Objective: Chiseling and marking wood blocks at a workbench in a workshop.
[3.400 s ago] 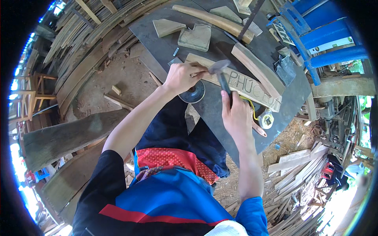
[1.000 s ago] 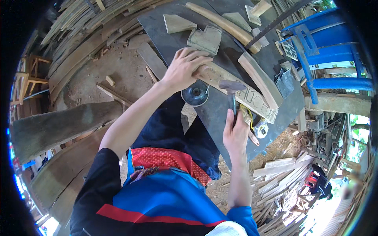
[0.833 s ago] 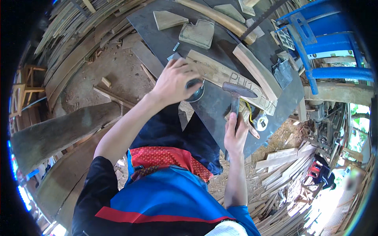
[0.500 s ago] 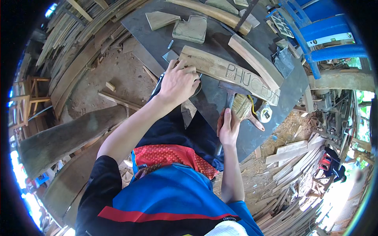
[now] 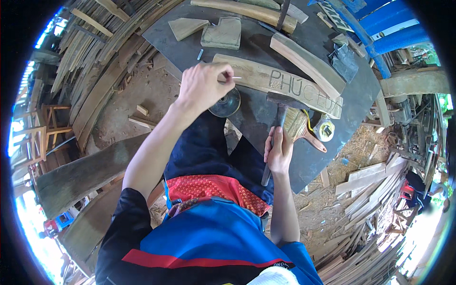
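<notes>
My left hand (image 5: 205, 86) is raised at the table's near left edge. Its thumb and fingers pinch a thin pale nail (image 5: 237, 77), whose end sticks out to the right. Just beyond lies a long wooden board (image 5: 254, 78) with dark letters marked on it. My right hand (image 5: 279, 151) is wrapped round the handle of a hammer (image 5: 282, 116), its dark head near the board's front edge. Beside the hammer are a wide paintbrush (image 5: 297, 124) and a round tape measure (image 5: 325, 130). A round dark dish (image 5: 226, 103) shows partly behind my left hand.
The dark table (image 5: 256, 111) also bears a thick wooden beam (image 5: 308, 66), cut wood blocks (image 5: 221, 33) and a long rounded piece (image 5: 242, 14). Blue metal framing (image 5: 377, 52) stands at the far right. Planks lie stacked on the floor (image 5: 370, 183) both sides.
My left hand has lifted off the board's left end and come back with a nail pinched in it. The right hand still grips the hammer, barely moved.
</notes>
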Demonstrator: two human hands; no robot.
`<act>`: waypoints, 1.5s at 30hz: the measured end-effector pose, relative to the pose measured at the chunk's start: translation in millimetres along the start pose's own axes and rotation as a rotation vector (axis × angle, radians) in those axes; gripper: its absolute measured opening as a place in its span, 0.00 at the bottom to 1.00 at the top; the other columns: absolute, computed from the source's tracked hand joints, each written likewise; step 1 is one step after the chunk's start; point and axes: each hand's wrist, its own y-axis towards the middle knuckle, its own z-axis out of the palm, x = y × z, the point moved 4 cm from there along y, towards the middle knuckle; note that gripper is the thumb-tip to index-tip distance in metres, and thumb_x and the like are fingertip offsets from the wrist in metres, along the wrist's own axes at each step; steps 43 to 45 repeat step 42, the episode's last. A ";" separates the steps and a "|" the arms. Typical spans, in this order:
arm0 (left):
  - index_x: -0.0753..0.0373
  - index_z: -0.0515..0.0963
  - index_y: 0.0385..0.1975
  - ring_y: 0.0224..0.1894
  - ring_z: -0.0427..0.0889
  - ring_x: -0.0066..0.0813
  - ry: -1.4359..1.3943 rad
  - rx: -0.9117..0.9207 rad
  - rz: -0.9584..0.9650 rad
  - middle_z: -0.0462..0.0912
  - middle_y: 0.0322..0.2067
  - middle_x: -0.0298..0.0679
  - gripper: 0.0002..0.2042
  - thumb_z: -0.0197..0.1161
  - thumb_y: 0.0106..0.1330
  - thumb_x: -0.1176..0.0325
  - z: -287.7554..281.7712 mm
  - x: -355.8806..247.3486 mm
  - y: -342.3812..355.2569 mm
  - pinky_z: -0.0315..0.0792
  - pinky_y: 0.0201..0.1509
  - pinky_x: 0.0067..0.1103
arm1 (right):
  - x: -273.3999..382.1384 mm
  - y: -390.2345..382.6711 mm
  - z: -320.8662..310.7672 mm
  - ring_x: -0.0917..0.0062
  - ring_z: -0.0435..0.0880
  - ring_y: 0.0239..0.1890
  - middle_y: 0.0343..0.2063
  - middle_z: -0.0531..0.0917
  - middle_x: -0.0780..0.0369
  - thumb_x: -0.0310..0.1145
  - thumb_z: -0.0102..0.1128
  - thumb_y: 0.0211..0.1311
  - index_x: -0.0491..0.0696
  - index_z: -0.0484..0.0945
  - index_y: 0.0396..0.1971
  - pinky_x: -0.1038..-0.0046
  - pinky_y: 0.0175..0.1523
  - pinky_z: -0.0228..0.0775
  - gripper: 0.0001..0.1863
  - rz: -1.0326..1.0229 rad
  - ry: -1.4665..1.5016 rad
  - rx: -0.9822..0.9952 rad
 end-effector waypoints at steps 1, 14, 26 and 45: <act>0.53 0.82 0.31 0.29 0.85 0.44 0.003 0.001 -0.001 0.87 0.28 0.36 0.05 0.69 0.57 0.64 0.1 2.7 3.8 0.77 0.37 0.33 | -0.4 -0.4 0.2 0.88 0.65 0.09 0.11 0.69 0.69 0.43 0.41 0.80 0.44 0.71 0.28 0.83 0.14 0.54 0.21 0.001 0.002 0.002; 0.50 0.87 0.35 0.31 0.84 0.46 0.065 0.093 0.106 0.87 0.30 0.42 0.06 0.67 0.62 0.61 4.8 3.8 14.9 0.78 0.36 0.34 | -2.6 0.3 0.8 0.89 0.66 0.11 0.11 0.69 0.69 0.40 0.42 0.80 0.43 0.72 0.28 0.82 0.17 0.52 0.20 -0.029 -0.043 0.000; 0.50 0.86 0.38 0.35 0.86 0.43 0.066 0.071 0.138 0.88 0.34 0.35 0.07 0.67 0.62 0.62 10.0 -0.5 20.3 0.79 0.38 0.32 | -0.6 0.6 0.6 0.89 0.66 0.12 0.12 0.70 0.69 0.39 0.43 0.80 0.43 0.72 0.27 0.81 0.18 0.53 0.20 -0.031 -0.050 -0.014; 0.57 0.88 0.32 0.39 0.84 0.33 -0.116 -0.457 0.181 0.88 0.36 0.31 0.05 0.71 0.58 0.66 42.2 10.2 -9.5 0.78 0.42 0.25 | 56.3 13.6 -1.1 0.67 0.81 0.19 0.17 0.81 0.58 0.39 0.53 0.75 0.42 0.75 0.32 0.64 0.25 0.68 0.15 -0.215 -0.585 0.032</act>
